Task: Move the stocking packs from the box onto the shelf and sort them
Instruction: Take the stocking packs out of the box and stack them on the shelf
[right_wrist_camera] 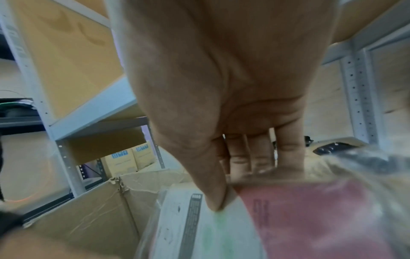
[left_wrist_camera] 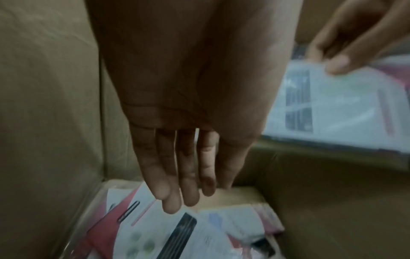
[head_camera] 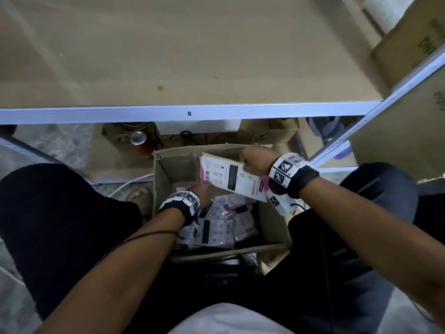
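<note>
Pack [head_camera: 232,179] in right hand [head_camera: 256,160], above box [head_camera: 166,165]

Motion is blurring the stocking pack [right_wrist_camera: 277,219] in the right wrist view, leaving its print unreadable. The right hand [head_camera: 256,160] is covering the pack's top edge. The left hand [head_camera: 201,192] is hiding the packs in the box [head_camera: 274,227] beneath it.

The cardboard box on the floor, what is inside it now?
Inside the cardboard box lie many stocking packs, loosely piled. The left hand reaches down over them with straight fingers. The box bottom is covered by packs and cannot be seen.
</note>
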The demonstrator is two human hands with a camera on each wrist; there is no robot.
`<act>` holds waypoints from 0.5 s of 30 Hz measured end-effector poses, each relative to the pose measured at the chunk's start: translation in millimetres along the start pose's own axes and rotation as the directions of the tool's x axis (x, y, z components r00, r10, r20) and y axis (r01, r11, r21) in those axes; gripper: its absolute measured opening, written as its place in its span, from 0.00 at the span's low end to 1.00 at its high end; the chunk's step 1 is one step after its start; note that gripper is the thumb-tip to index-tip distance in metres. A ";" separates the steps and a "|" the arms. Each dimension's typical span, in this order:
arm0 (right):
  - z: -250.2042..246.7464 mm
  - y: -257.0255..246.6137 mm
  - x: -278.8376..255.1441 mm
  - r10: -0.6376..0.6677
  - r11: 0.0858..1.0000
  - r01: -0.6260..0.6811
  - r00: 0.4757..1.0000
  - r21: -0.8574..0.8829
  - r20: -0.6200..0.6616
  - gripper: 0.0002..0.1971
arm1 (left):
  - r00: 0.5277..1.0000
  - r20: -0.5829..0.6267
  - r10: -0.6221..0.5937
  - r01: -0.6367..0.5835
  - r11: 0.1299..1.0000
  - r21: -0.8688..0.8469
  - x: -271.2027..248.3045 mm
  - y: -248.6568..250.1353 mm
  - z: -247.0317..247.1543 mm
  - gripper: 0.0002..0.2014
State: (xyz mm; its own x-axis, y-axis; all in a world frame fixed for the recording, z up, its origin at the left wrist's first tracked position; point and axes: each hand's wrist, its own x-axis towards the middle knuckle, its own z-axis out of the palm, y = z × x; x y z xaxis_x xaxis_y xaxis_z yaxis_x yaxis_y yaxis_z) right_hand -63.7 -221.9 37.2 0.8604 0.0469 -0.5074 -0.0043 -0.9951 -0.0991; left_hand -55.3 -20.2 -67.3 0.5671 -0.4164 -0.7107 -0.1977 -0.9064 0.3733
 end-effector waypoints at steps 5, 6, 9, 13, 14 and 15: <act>14.8 15.3 -3.3 -0.022 0.998 0.026 0.997 0.057 -0.077 0.04 | 0.990 0.126 -0.062 0.035 0.979 0.202 17.4 -8.0 33.6 0.22; 16.8 17.7 -4.0 -0.020 0.998 0.024 0.997 0.066 -0.074 0.03 | 0.988 0.145 -0.057 0.024 0.975 0.223 20.7 -10.5 39.3 0.24; 20.3 20.2 -0.5 -0.040 0.994 0.048 0.996 0.102 -0.079 0.02 | 0.976 0.205 -0.075 0.026 0.972 0.233 28.4 -17.2 52.3 0.32; 20.9 18.5 6.1 -0.064 0.982 0.075 0.996 0.171 -0.070 0.02 | 0.965 0.247 -0.086 0.017 0.963 0.269 39.2 -27.1 65.4 0.49; 21.5 18.5 7.9 -0.068 0.979 0.077 0.996 0.187 -0.057 0.01 | 0.970 0.232 -0.071 -0.001 0.955 0.297 40.2 -27.6 67.8 0.50; 22.4 18.2 8.3 -0.071 0.977 0.078 0.997 0.196 -0.045 0.01 | 0.975 0.218 -0.054 -0.019 0.948 0.318 40.2 -28.7 69.2 0.51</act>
State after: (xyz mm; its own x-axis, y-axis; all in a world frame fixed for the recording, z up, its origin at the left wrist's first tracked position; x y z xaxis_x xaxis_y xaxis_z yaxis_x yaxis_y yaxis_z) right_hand -68.0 -237.7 12.0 0.8805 0.1130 -0.4603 -0.0369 -0.9519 -0.3042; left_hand -82.2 -15.8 -147.7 0.3892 -0.3726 -0.8425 -0.4524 -0.8740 0.1775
